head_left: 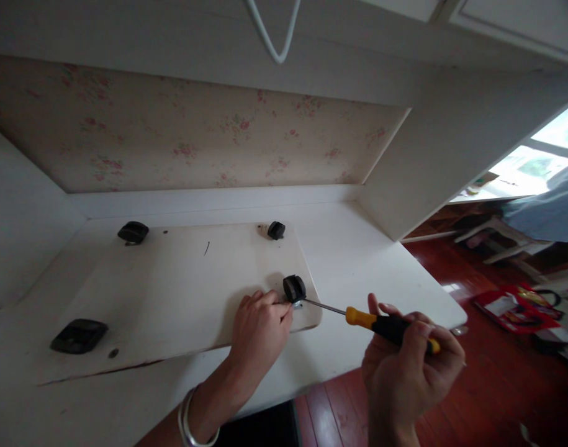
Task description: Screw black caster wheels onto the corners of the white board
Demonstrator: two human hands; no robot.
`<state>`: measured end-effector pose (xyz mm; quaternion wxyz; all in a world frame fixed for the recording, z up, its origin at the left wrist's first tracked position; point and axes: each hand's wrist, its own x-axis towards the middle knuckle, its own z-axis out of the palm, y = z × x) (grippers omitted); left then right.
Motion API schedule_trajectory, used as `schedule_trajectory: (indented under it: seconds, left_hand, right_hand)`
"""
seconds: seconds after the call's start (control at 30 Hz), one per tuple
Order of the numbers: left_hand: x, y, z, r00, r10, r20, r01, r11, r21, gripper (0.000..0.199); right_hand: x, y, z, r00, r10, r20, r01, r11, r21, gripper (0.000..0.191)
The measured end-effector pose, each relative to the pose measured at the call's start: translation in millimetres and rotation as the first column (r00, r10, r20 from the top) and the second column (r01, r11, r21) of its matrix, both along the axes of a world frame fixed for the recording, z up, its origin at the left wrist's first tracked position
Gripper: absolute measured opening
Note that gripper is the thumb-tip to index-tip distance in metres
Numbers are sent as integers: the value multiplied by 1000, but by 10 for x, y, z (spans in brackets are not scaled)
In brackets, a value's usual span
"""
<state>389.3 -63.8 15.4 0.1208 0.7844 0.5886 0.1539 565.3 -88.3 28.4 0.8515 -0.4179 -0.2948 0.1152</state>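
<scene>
A white board [185,279] lies on the white surface, with black casters near its corners: back left [133,233], front left [79,336], back right [276,230] and front right [294,288]. My left hand [261,326] rests on the board beside the front right caster, its fingers pinched at the caster's base; what they pinch is too small to make out. My right hand [411,366] is wrapped round the yellow and black handle of a screwdriver [360,318]. The screwdriver's shaft points left, and its tip is at the base of that same caster.
White side panels and a floral back panel [237,136] enclose the white surface [344,248]. A white hook-like bar [278,57] hangs overhead. At the right are a red bag [516,310] on the floor, a stool and a window.
</scene>
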Motion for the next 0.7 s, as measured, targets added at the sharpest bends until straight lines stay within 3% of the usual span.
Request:
schedule_trajectory:
  seconds: [0.7]
  left_hand:
    - [24, -4, 8, 1000, 16, -6, -15, 1000, 9, 31]
  right_hand:
    - [-11, -2, -6, 1000, 2, -24, -2, 1000, -25, 18]
